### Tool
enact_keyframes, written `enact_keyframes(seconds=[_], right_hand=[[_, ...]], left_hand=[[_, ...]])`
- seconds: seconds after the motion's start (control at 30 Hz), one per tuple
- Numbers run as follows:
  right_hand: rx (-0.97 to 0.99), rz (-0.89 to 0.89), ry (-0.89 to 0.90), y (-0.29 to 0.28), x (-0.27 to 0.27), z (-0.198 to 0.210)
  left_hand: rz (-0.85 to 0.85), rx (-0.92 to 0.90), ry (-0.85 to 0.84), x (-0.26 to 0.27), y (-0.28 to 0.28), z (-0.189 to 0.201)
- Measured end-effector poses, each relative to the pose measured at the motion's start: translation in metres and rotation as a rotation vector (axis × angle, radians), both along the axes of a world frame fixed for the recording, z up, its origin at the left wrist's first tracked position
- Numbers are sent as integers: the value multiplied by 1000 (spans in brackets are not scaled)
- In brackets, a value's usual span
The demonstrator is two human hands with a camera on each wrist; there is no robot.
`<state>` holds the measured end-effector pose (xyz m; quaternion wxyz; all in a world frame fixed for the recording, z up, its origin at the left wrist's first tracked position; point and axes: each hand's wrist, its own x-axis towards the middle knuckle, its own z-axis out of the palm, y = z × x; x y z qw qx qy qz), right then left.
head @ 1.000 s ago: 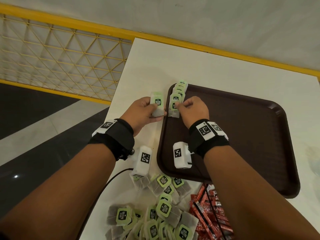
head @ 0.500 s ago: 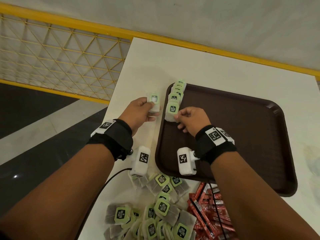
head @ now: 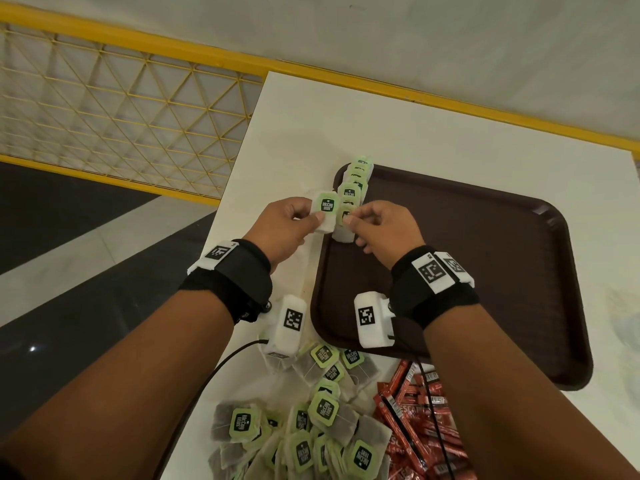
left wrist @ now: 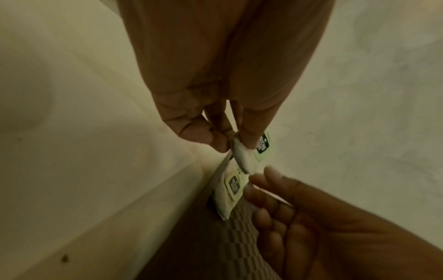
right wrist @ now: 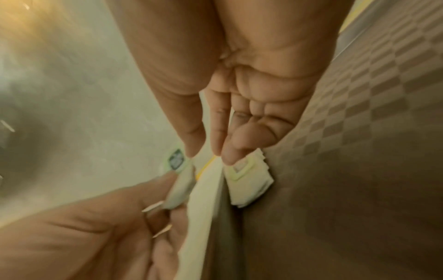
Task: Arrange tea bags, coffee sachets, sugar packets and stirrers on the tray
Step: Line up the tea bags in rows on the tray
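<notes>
A dark brown tray (head: pixel 485 271) lies on the white table. Several green-tagged tea bags (head: pixel 353 188) overlap in a row along its left rim. My right hand (head: pixel 351 218) hovers over the near end of that row, thumb and forefinger closed on the tag of the nearest tea bag (head: pixel 343 233). The right wrist view shows a fingertip (right wrist: pixel 230 157) pressing that tag (right wrist: pixel 242 168). Just left of the rim, my left hand (head: pixel 313 216) pinches another tea bag (head: pixel 327 206), tag up. That bag (left wrist: pixel 244 159) hangs close to the right fingers in the left wrist view.
A loose pile of tea bags (head: pixel 311 427) and red coffee sachets (head: pixel 415 420) lies on the table (head: pixel 346 116) near me. Most of the tray floor is bare. The table's left edge drops off beside a yellow mesh railing (head: pixel 104 116). A black cable (head: pixel 221 368) trails from my left wrist.
The left hand has brought its tea bag rightward, closer to the right hand, with its tag now facing up. The right hand stays on the nearest bag of the row.
</notes>
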<state>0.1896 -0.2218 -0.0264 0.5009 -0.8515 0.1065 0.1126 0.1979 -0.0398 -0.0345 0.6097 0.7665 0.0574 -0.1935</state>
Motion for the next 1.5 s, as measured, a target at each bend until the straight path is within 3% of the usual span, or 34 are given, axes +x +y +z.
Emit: enact_keyframes(seconds=[0.17,0.4,0.63,0.73,1.0,1.2,1.37,1.5], right_hand=[[136,42,61,7,-4,5],[-25,-22,166,-2,-4,-16],[-185,-52,122,0,-4,-16],[-252,19,68,-4,-19,-2],[-356,314,133,-8,-109,14],[-572,468,226,-7,-156,27],[-787,529,263,13,-177,31],[-869,539,238,25,-182,29]], left_hand=[[-22,13,-30,-5,-7,2],[29,103,-46,-10,1,0],[40,140,-24,-18,14,9],[11,163,-6,-32,27,15],[-316,410,13,-107,55,18],[-347,657,-116,-133,52,17],[-375,885,-21,-141,49,11],[-394,942,-44,-146,44,9]])
